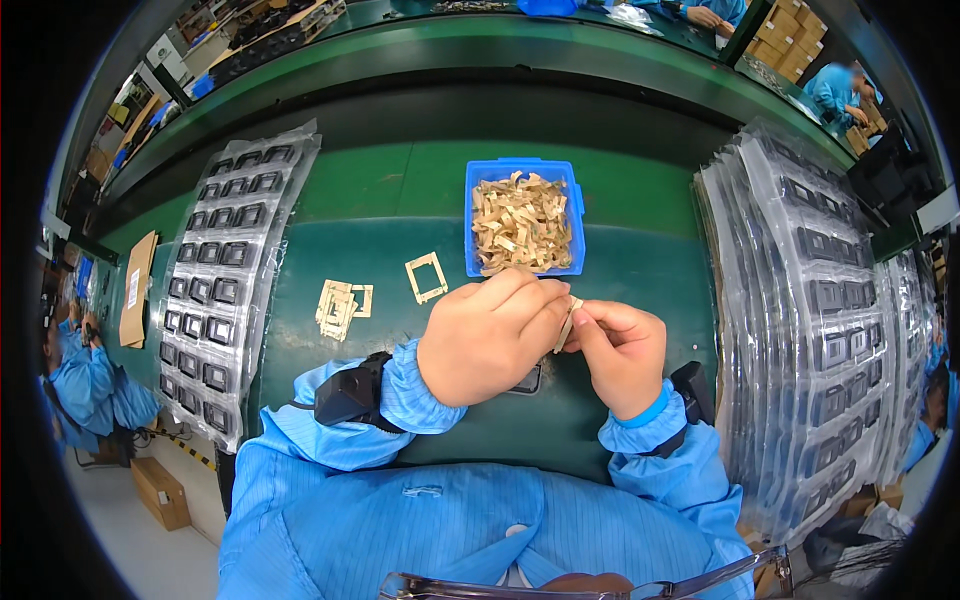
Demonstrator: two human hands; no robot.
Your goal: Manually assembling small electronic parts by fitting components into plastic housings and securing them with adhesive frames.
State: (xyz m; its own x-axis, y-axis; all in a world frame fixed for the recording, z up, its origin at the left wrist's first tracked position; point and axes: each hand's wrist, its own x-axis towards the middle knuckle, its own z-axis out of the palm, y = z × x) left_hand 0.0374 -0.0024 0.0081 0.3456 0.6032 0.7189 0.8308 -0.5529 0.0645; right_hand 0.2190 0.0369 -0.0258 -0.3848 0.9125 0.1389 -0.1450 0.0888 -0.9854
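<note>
My right hand (618, 350) pinches a narrow tan strip (564, 334) between thumb and fingers. My left hand (495, 330) is closed, its fingertips meeting the strip's upper end; its thumb is hidden. Both hands are just in front of a blue bin (579, 215) heaped with small tan pieces (520, 222). A dark part with a rounded rim (528, 383) lies partly hidden beneath my left hand. Left of my hands is a single tan rectangular frame (427, 277). Further left, several similar tan frames lie in a loose pile (338, 308).
A clear plastic tray (225, 270) with rows of black frames runs along the left side. Stacked clear trays (800, 330) stand high on the right. A cardboard sheet (137, 290) leans at the far left. Co-workers in blue sit at both sides and beyond the green ledge (450, 60).
</note>
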